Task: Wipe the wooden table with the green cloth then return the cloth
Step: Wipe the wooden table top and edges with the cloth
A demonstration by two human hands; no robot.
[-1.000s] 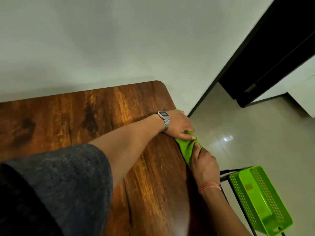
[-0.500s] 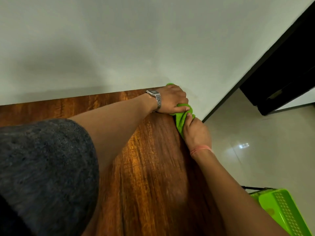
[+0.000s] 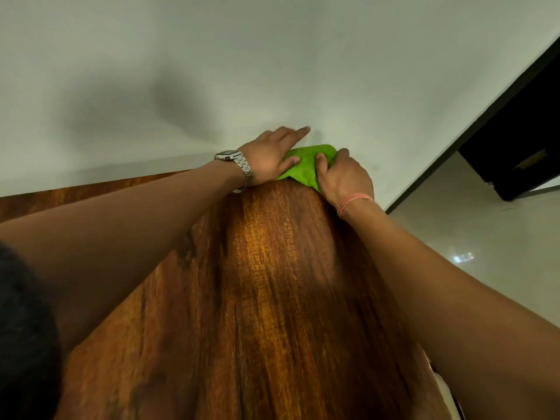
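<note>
The green cloth (image 3: pixel 304 165) lies bunched at the far right corner of the wooden table (image 3: pixel 272 298), close to the wall. My left hand (image 3: pixel 269 154), with a metal watch on the wrist, presses on the cloth's left part with straight fingers. My right hand (image 3: pixel 344 174), a pink band on its wrist, grips the cloth's right part with curled fingers. Most of the cloth is hidden under both hands.
A pale wall (image 3: pixel 272 71) runs right behind the table's far edge. To the right lies a glossy tiled floor (image 3: pixel 485 237) and a dark door (image 3: pixel 521 140). My dark sleeve (image 3: pixel 24 328) fills the lower left.
Both hands have pushed the cloth along the table's right edge away from me to the far corner by the wall. The green basket on the floor has left the view.
</note>
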